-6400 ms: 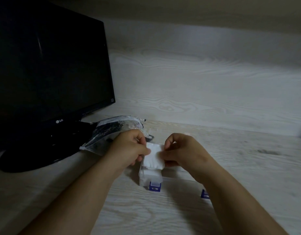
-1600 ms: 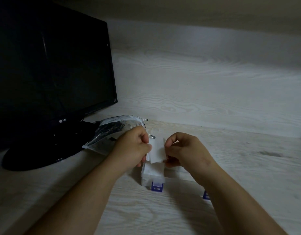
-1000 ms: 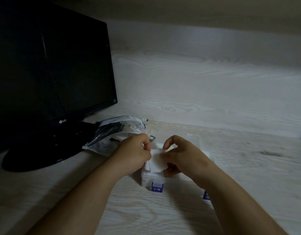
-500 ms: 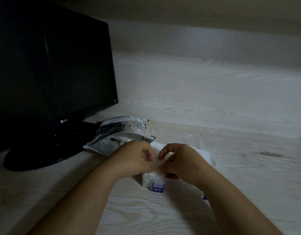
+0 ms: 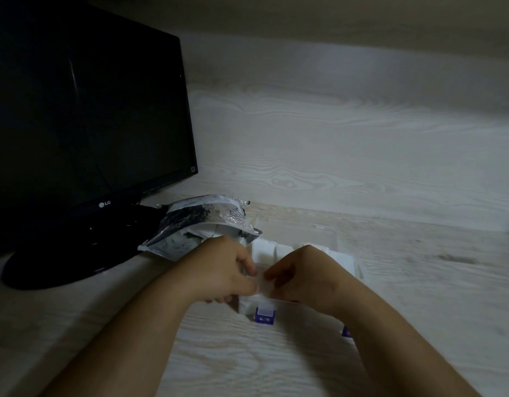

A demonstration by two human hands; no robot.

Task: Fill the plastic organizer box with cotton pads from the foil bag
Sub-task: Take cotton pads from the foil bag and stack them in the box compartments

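A clear plastic organizer box with blue latches sits on the desk in front of me, and white cotton pads fill its far compartments. My left hand and my right hand meet over the box's near-left compartment. Together they pinch a white cotton pad low against the box. The foil bag lies just behind my left hand, its mouth toward the box. My hands hide the near compartments.
A black monitor on a round stand fills the left side, close behind the foil bag. A pale wood-grain wall backs the desk. Bare desk surface stretches to the right of the box.
Both hands have lowered the cotton pad from above the box down onto its near-left compartment. More of the filled far compartments now shows behind the hands.
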